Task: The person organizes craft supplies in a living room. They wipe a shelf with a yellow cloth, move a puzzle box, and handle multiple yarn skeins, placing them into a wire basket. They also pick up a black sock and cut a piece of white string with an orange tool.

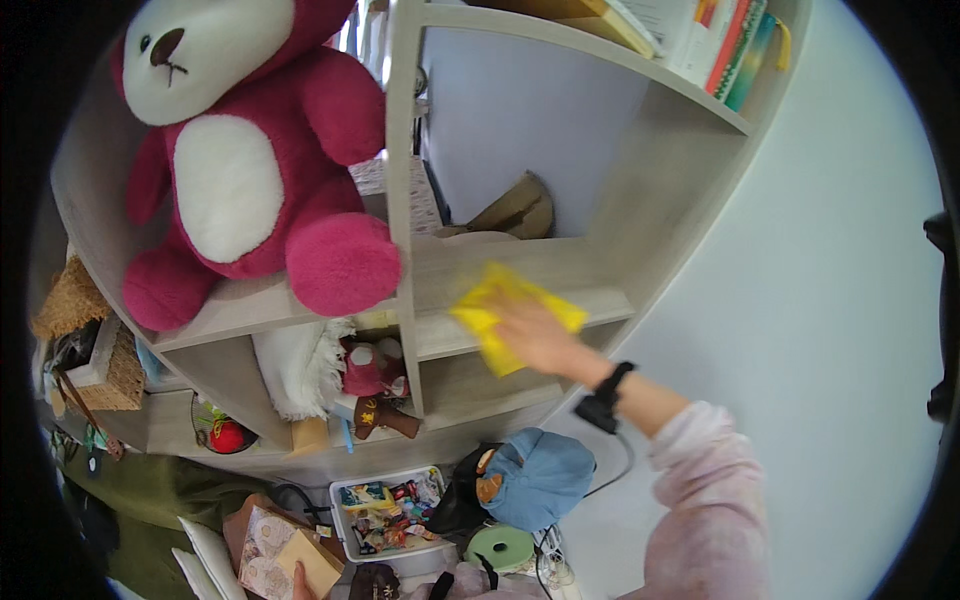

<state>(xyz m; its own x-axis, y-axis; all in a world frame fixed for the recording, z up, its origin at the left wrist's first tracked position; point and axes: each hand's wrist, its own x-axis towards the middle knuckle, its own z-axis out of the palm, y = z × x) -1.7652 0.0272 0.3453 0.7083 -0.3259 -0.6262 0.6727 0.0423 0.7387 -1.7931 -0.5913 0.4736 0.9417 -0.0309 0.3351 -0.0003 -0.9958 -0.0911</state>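
Observation:
My right hand, with a black band on its wrist, is spread over a yellow cloth at the front of a pale wooden shelf board. Hand and cloth are blurred. At the bottom left, my left hand, mostly cut off by the picture's edge, holds a cream-coloured box or book against a floral-patterned one.
A large magenta plush bear fills the left compartment. Books stand on the upper right shelf. Below are a white bin of small packets, a blue denim cap and a green round object.

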